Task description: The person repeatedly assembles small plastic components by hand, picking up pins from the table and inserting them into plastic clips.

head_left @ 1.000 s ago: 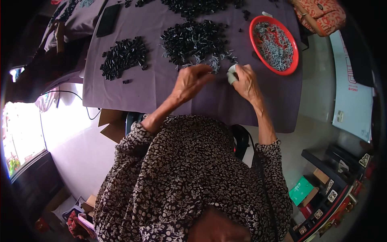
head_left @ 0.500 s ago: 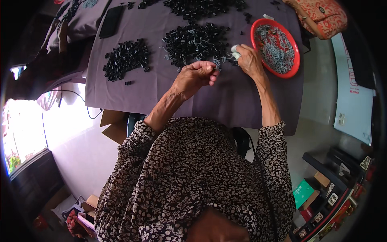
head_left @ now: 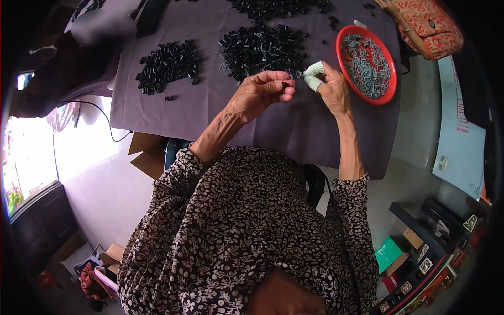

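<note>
My left hand [head_left: 260, 95] pinches a small black plastic piece [head_left: 285, 84] between thumb and fingers. To its right is my right hand [head_left: 334, 93], with white ribbed covers [head_left: 314, 71] on its thumb and forefinger. The covered tips are closed together, and a thin grey piece [head_left: 299, 75] shows at them. Both hands are above the table's near part, a small gap between them. Just beyond them lies a large heap of black pieces [head_left: 262, 50] with grey ones mixed in. A red oval basin [head_left: 391, 89] of thin grey pieces stands beside my right hand.
On the purple tablecloth [head_left: 210, 123], a second heap of black pieces [head_left: 168, 67] lies to the left and another heap [head_left: 278, 8] farther back. Another person's arm [head_left: 415, 42] rests at the far right corner. A blurred grey shape [head_left: 102, 26] is at the far left.
My hands have come closer together, the right one lower and its covered fingers turned toward the left. The black piece in my left fingers now shows. A blurred shape has appeared at far left.
</note>
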Action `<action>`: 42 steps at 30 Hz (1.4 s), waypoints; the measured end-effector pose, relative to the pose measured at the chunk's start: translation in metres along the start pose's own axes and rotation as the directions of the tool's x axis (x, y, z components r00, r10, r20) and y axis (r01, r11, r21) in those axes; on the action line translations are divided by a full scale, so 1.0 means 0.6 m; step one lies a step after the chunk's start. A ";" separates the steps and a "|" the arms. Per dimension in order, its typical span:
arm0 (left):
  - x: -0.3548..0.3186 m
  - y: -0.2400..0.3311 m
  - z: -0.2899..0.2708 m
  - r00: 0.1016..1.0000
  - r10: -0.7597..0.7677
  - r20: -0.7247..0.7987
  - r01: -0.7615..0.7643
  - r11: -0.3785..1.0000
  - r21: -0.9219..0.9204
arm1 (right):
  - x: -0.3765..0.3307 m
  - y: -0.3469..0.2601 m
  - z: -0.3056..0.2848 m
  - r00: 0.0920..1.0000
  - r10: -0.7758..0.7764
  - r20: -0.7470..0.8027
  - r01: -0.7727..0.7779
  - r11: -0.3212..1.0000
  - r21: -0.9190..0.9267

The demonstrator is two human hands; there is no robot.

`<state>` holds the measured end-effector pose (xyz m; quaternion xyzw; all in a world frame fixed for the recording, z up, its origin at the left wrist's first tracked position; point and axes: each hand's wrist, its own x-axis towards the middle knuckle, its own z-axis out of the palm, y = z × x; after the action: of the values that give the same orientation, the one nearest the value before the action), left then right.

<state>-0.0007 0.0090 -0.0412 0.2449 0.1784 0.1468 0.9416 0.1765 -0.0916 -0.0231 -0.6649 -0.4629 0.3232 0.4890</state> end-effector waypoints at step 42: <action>-0.014 -0.014 -0.010 0.983 0.123 -0.134 -0.050 0.890 0.453 | 0.000 -0.030 0.000 1.000 -0.005 -0.015 0.002 0.983 -0.181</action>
<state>-0.0087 0.0013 -0.0483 0.4503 0.2708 0.1627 0.8351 0.1709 -0.0898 -0.0060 -0.7082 -0.4878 0.2740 0.4306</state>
